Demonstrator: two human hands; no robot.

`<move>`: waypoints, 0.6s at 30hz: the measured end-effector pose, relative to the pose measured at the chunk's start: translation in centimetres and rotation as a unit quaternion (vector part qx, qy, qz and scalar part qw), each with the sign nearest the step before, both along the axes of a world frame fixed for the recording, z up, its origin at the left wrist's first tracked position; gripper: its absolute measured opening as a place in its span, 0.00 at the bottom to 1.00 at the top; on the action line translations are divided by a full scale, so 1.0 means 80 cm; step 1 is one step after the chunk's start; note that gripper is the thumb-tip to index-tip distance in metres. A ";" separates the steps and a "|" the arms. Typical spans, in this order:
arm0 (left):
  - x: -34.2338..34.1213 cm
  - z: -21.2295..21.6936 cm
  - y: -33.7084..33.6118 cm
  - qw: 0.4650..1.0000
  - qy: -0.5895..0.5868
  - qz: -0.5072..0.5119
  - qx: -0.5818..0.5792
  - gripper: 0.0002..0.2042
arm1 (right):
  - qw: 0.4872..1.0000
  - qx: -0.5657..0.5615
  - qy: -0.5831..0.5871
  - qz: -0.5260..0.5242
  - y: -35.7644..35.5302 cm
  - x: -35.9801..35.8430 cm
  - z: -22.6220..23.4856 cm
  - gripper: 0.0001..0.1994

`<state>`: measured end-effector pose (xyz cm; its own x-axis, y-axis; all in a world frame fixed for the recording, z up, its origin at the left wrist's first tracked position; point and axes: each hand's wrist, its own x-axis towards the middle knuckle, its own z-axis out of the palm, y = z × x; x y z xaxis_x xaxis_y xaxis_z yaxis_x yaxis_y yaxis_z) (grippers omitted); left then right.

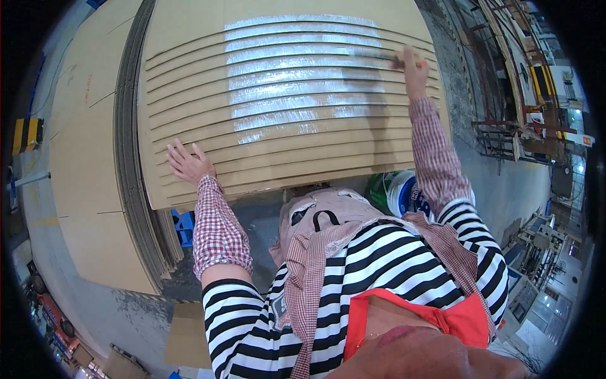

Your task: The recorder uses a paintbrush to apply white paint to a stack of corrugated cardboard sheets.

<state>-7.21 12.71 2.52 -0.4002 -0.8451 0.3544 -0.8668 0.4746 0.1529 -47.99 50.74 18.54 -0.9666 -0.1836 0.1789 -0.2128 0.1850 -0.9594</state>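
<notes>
While the left hand [189, 164] lay flat on the overlapping cardboard sheets [341, 129] at centre left of the frame, its grip spread wide and holding nothing, the right hand [414, 71] at upper right had its grip curled around a blurred brush [384, 57]. The brush pointed left over the sheets, which filled the upper middle and bore a shiny whitish coating [284, 82]. A bucket [400, 191] showed beneath their lower right edge, and a cardboard stack [91, 142] spanned the left side.
</notes>
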 end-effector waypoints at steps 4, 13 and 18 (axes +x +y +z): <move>0.000 -0.002 0.000 1.000 0.018 -0.009 0.006 0.28 | 0.999 0.032 0.006 0.028 -0.024 -0.023 -0.018 0.24; -0.001 -0.004 0.001 1.000 0.015 0.003 0.010 0.28 | 0.992 0.099 -0.063 0.051 0.028 0.025 0.011 0.23; 0.000 -0.002 0.001 1.000 0.018 -0.005 -0.003 0.27 | 1.000 -0.002 -0.015 0.005 -0.022 -0.009 -0.011 0.20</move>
<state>-7.22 12.78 2.38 -0.3952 -0.8394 0.3731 -0.8564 0.4836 0.1810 -48.70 49.01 17.69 -0.9698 -0.1916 0.1512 -0.1860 0.1790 -0.9661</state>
